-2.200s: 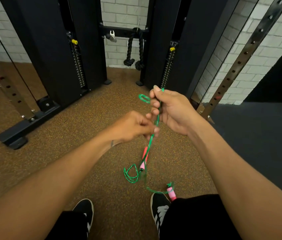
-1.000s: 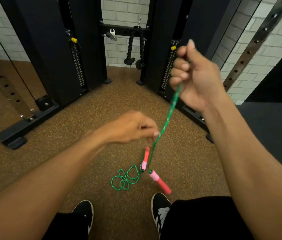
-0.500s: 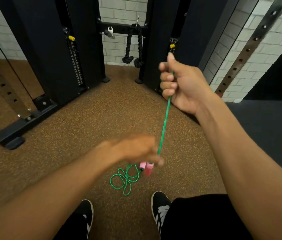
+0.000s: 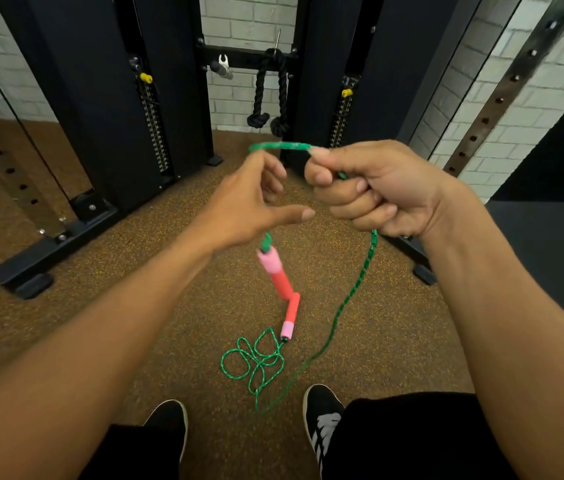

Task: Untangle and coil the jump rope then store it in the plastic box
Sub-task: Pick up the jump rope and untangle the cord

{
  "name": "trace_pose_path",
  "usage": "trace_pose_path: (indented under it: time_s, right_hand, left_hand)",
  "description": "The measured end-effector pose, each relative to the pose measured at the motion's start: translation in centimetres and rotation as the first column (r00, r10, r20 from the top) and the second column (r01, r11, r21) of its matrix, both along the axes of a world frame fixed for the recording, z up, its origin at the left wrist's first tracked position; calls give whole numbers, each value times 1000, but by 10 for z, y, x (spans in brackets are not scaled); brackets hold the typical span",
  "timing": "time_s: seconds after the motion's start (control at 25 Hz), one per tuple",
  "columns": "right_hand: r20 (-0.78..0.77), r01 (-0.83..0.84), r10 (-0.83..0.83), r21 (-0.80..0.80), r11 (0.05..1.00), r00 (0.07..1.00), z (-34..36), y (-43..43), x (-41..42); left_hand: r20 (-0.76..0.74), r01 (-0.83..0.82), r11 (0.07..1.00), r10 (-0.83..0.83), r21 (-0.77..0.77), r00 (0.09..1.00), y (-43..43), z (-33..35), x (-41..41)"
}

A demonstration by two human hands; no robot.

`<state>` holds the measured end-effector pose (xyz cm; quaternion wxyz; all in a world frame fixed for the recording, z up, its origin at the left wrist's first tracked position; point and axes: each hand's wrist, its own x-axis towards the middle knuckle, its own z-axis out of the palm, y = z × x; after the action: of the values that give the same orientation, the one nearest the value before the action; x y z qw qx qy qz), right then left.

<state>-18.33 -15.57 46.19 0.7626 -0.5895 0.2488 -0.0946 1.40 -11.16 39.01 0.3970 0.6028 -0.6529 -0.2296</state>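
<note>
The green jump rope (image 4: 360, 282) has two pink-and-red handles. My right hand (image 4: 381, 192) is fisted on the rope at chest height. A short arc of rope (image 4: 280, 146) bridges over to my left hand (image 4: 246, 202), whose fingers curl loosely around it, thumb sticking out. One handle (image 4: 272, 271) dangles just under my left hand. The other handle (image 4: 291, 315) points down to a tangled heap of rope (image 4: 256, 358) on the floor by my shoes. A long strand drops from my right hand to that heap. No plastic box is in view.
I stand on brown speckled rubber floor (image 4: 135, 306). A black cable machine (image 4: 100, 116) with weight stacks fills the space ahead, its base foot (image 4: 31, 271) at left. A black rope attachment (image 4: 270, 98) hangs in the middle. A perforated steel upright (image 4: 502, 95) leans at right; dark mat (image 4: 550, 254) beside it.
My right hand dropped from its raised position to meet my left hand, which rose. The taut strand became a short arc, and one handle now hangs off the floor.
</note>
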Motion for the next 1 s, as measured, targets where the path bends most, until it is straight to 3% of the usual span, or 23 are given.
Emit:
trace_pose_path:
  time_s: [0.04, 0.16, 0.24, 0.32, 0.4, 0.44, 0.48, 0.52, 0.6, 0.68, 0.76, 0.84, 0.92, 1.0]
  right_hand:
    - [-5, -22, 22, -19, 1000, 1000, -1, 1, 2]
    - [-6, -16, 15, -47, 999, 1000, -3, 0, 5]
    - [-51, -23, 19, -93, 995, 999, -9, 0, 5]
    - [-100, -56, 39, -172, 984, 994, -15, 1, 8]
    - [-44, -31, 22, -224, 974, 999, -15, 2, 10]
    - [39, 38, -30, -227, 973, 999, -13, -1, 9]
    - [145, 147, -118, -208, 967, 982, -11, -5, 6]
    - [249, 285, -239, -170, 943, 939, -10, -12, 1]
    - [368, 566, -497, -105, 818, 786, -14, -29, -15]
    - [357, 747, -670, -140, 650, 650, -29, -45, -31]
    - [229, 802, -771, -237, 548, 594, -49, -57, -43]
    - [-50, 698, -793, -443, 562, 607, -63, -62, -51]
    - [-408, 364, -654, -588, 722, 637, -79, -62, -57]
    - [-666, 10, -391, -499, 866, 636, -97, -55, -58]
  left_hand:
    - [2, -48, 994, 48, -97, 999, 1, 2, -5]
    - [218, -270, 943, 310, -194, 926, 4, -8, -16]
    - [199, -420, 867, 476, -268, 857, 4, -9, -13]
    - [133, -453, 832, 513, -321, 848, 1, -9, -6]
    - [47, -272, 946, 284, -173, 958, -5, -16, 0]
    - [-44, -73, 997, 72, -21, 996, -8, -21, 6]
    - [-163, 141, 979, -117, 148, 980, -6, -27, 11]
    - [-270, 308, 899, -227, 311, 936, -2, -33, 15]
    - [-408, 473, 706, -279, 526, 869, 6, -43, 20]
    - [-558, 542, 653, -214, 529, 802, 10, -47, 20]
    - [-720, 572, 704, -123, 422, 682, 8, -42, 20]
    - [-811, 561, 769, -99, 305, 577, 7, -32, 17]
    - [-834, 488, 842, -88, 229, 544, 7, -20, 12]
    - [-868, 410, 898, -69, 161, 492, 5, -8, 8]
